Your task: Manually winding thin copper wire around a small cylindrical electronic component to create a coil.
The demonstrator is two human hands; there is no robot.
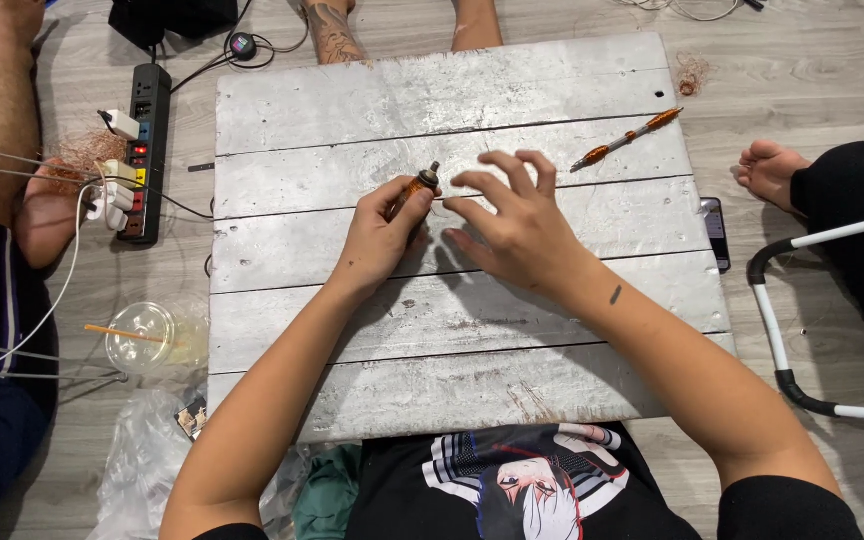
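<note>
Near the middle of the whitewashed plank surface point(552, 330), a little toward its far edge, the left hand point(380, 238) is closed around a small orange cylindrical tool point(413, 190) with a dark metal tip, holding it tilted so the tip points up and away toward the far edge. The right hand point(517, 225) sits just beside it, fingers spread and loosely curled, thumb and forefinger pinched close together near the tool's tip; whether they grip a fine wire there cannot be told. Both forearms reach in from the near edge. Toward the far right corner lies an orange pen-shaped tool point(627, 138), well apart from the hands, resting at a slant on the boards. Beyond the right edge a dark phone point(716, 232) lies on the floor, with another person's bare foot point(770, 170) near it. Off the left edge sit a black power strip point(144, 150) with white plugs in it, a tangle of copper wire point(82, 152), and a clear plastic cup point(147, 338) with a straw.
</note>
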